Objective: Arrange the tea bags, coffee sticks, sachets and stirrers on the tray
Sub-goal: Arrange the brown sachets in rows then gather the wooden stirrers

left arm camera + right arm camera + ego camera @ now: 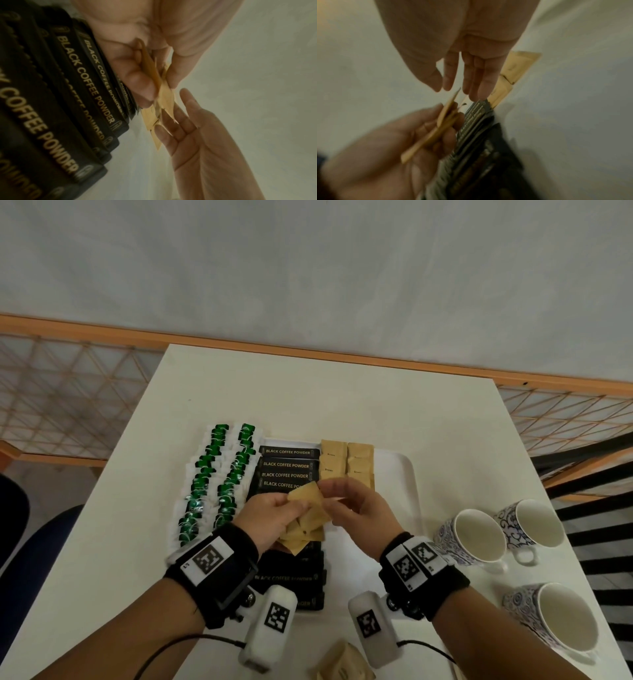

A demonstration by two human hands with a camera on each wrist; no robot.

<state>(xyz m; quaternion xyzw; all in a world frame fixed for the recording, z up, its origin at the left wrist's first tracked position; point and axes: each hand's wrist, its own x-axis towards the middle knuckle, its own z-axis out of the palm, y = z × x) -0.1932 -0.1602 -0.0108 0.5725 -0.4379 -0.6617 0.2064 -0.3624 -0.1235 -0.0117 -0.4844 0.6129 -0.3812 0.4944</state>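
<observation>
White table (342, 392): three cups (479, 534) beside tray (404, 474); left hand (270, 517) grips brown sachets (308, 508), right hand (356, 505) slack-fingered.

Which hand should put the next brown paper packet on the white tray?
The right hand, probably. Its straight fingers already reach the bunch of brown paper sachets that the left hand grips, and it is nearer the laid brown sachet rows on the white tray.

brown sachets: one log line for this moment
left hand holds brown sachets | right hand open, reaching for one | above white tray
</observation>
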